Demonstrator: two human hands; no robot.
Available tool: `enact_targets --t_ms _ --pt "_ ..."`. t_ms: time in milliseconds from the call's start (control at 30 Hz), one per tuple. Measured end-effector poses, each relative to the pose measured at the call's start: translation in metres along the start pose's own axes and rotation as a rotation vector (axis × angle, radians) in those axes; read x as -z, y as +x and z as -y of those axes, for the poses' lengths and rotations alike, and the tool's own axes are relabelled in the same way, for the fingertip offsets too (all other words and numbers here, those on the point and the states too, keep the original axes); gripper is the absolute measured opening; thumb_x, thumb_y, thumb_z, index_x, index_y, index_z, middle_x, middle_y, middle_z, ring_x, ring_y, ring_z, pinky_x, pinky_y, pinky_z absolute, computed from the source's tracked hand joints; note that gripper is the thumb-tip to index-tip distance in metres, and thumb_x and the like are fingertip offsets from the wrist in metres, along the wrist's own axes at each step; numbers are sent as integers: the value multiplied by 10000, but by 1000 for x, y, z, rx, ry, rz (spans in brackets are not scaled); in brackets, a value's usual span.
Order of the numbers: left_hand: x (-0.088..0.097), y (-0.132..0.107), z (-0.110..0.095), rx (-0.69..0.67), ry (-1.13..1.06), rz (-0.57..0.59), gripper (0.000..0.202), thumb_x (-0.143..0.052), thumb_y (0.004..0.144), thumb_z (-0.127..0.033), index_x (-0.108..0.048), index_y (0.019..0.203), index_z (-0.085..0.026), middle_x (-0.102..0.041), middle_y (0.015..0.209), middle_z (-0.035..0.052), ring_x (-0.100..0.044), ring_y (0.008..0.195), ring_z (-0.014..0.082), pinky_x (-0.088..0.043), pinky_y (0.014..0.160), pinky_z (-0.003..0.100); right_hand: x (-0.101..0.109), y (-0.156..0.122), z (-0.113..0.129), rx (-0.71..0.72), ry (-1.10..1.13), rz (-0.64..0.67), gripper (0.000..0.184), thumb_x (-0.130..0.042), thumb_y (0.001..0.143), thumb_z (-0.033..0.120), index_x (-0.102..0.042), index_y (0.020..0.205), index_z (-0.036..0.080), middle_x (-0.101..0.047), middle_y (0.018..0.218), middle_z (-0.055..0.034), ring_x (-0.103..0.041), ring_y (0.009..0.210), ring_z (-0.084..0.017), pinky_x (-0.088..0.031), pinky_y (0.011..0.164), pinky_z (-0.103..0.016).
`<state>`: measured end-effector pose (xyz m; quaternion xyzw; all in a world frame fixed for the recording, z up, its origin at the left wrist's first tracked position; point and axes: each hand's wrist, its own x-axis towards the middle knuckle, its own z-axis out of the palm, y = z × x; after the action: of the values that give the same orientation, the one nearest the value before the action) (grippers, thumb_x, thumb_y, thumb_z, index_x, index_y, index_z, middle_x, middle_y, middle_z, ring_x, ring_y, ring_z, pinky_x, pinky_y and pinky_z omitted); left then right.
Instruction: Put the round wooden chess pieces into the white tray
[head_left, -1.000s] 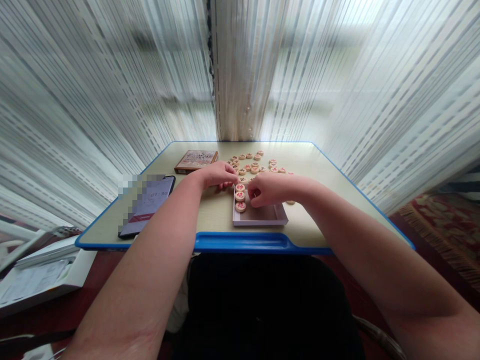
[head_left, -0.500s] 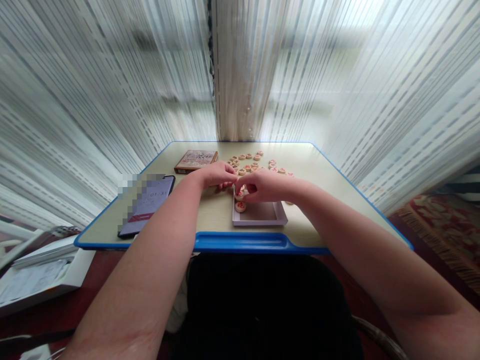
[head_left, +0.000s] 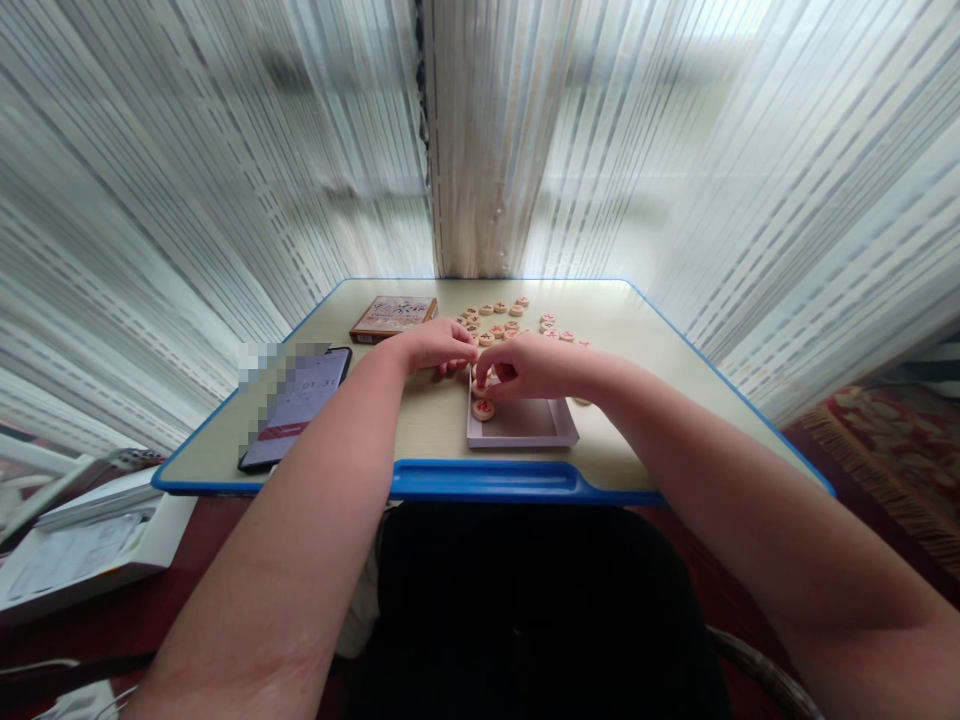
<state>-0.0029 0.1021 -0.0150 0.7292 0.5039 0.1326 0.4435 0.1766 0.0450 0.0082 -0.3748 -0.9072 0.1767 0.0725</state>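
Observation:
A shallow white box tray point(head_left: 525, 440) lies near the front of the table. In its left side sits a round wooden Chinese chess piece point(head_left: 483, 410) with a red character. Over that side, my right hand point(head_left: 521, 362) bends down with its fingertips closed on another chess piece point(head_left: 480, 389) behind the first. My left hand point(head_left: 444, 345) is beside the tray's far left corner, its fingers curled together; what they hold, if anything, is hidden. Several loose chess pieces point(head_left: 498, 332), marked red or black, lie on the table beyond both hands.
A printed box lid point(head_left: 394, 317) lies at the back left of the table point(head_left: 645, 430). Nearer on the left is a phone or tablet point(head_left: 300, 410) showing a timer. A blue trough point(head_left: 486, 480) runs along the front edge. Sheer curtains point(head_left: 645, 150) hang behind.
The view has shifted very slightly. Both hands keep almost the same place, the right one's fingertips still at the left side of the tray.

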Motion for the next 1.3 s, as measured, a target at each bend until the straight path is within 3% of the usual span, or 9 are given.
enact_targets --t_ms 1300 --pt "0 2 2 -17 0 -6 70 -614 617 -207 -587 579 -155 -495 470 -30 -440 404 75 -344 402 195 0 -1 4 -3 -36 -42 183 -611 720 253 -696 871 193 -596 649 8 -457 553 -92 -303 561 -235"
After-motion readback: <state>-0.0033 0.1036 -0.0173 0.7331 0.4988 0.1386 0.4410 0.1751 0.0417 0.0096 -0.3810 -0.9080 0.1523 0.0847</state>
